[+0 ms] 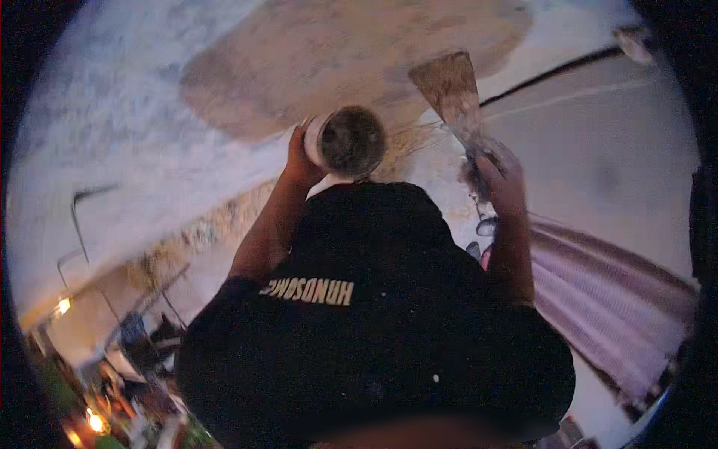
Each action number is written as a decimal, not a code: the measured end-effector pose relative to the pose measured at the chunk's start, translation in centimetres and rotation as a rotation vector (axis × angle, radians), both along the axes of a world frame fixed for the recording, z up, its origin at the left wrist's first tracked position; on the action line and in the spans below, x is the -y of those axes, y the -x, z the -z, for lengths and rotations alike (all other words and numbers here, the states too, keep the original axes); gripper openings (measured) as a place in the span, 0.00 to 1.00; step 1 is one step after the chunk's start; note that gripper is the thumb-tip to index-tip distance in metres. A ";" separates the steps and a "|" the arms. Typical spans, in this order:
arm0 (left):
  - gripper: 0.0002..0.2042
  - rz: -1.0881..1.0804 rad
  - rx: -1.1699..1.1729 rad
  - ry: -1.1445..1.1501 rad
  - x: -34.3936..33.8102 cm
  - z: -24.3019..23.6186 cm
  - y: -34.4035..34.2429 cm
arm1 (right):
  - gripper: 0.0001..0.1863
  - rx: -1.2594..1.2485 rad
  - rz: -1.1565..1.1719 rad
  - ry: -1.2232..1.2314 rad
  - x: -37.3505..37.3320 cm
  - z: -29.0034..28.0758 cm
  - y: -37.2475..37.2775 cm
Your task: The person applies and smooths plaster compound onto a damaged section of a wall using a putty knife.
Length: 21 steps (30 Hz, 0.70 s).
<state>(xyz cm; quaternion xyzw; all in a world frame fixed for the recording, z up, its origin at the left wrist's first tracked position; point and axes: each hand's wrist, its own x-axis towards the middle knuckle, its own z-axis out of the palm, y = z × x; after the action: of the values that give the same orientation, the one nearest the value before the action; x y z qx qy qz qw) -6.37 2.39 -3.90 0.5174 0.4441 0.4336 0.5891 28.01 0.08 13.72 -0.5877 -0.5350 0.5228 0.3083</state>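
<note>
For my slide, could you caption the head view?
Left hand holds a tub; right hand raises a putty knife toward the wall.

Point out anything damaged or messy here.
The wall has a big tan patch unlike its pale surroundings. The putty knife in the right hand is smeared; the left hand holds a dirty tub.

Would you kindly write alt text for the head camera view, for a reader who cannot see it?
A person in a black shirt holds a round white container of dark paste in the left hand and a wide putty knife in the right hand, before a pale wall with a large tan patch.
</note>
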 end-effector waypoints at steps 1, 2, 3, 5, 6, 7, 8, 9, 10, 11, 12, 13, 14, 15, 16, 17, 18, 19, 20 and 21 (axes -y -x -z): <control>0.24 -0.023 0.111 0.007 -0.3 0.9 0.4 | 0.18 0.049 -0.134 -0.114 0.4 -0.3 0.0; 0.24 -0.040 0.222 0.007 -0.1 1.6 0.8 | 0.18 0.087 -0.180 -0.011 0.6 -1.9 1.0; 0.24 -0.057 0.214 0.027 0.0 0.8 0.7 | 0.18 0.130 -0.210 0.089 0.7 -3.7 1.8; 0.25 0.136 1.074 0.527 -0.5 -3.2 0.2 | 0.19 0.221 -0.349 0.078 0.6 -5.2 2.6; 0.28 -0.046 0.941 0.667 -0.6 -3.9 0.0 | 0.19 0.321 -0.480 0.051 0.4 -5.9 3.0; 0.28 -0.066 0.946 0.682 -0.2 -3.4 0.2 | 0.19 0.317 -0.494 0.071 0.3 -6.5 3.7; 0.27 -0.137 0.792 0.516 0.2 -2.6 0.5 | 0.19 0.405 -0.571 -0.036 0.2 -6.7 4.4; 0.28 -0.202 0.631 0.354 0.6 -1.9 0.9 | 0.19 0.489 -0.645 -0.145 0.1 -6.9 5.1; 0.28 -0.202 0.630 0.379 0.6 -1.2 1.2 | 0.19 0.479 -0.690 -0.182 -0.2 -7.2 5.4; 0.31 -0.133 0.481 0.306 0.4 -0.6 2.0 | 0.19 0.468 -0.695 -0.164 -0.4 -7.2 5.7; 0.36 -0.061 0.332 0.233 0.3 0.0 2.7 | 0.19 0.579 -0.728 -0.272 -0.5 -7.1 6.1; 0.42 0.020 0.184 0.158 0.3 0.3 3.0 | 0.20 0.690 -0.751 -0.383 -0.7 -7.0 6.5; 0.32 -0.018 0.219 0.229 0.2 -1.0 2.3 | 0.17 0.674 -0.771 -0.332 -1.3 -7.9 7.3; 0.32 -0.012 0.217 0.246 0.1 -1.8 2.2 | 0.17 0.667 -0.769 -0.315 -1.5 -7.5 7.6; 0.27 0.003 0.410 0.359 0.1 -2.4 2.2 | 0.16 0.748 -0.774 -0.575 -1.7 -7.2 8.0; 0.22 0.015 0.603 0.470 0.2 -3.0 2.2 | 0.15 0.823 -0.769 -0.839 -1.6 -7.1 8.7; 0.20 0.204 0.986 0.601 0.2 -3.3 2.4 | 0.13 0.880 -0.795 -0.870 -1.7 -7.6 9.3; 0.20 0.222 0.980 0.618 0.0 -3.6 2.0 | 0.13 0.887 -0.776 -0.854 -2.0 -7.0 9.4; 0.20 0.098 0.602 0.399 0.6 -3.9 1.7 | 0.13 0.839 -0.811 -0.835 -2.7 -5.7 9.9; 0.20 -0.021 0.224 0.177 1.0 -4.1 1.7 | 0.13 0.791 -0.845 -0.817 -3.0 -4.7 10.1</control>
<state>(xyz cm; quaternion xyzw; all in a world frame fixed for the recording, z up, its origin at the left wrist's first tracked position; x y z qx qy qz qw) -8.04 1.44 0.21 0.4072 0.4175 0.4538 0.6738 17.88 3.13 18.39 -0.3129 -0.9425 0.1026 0.0575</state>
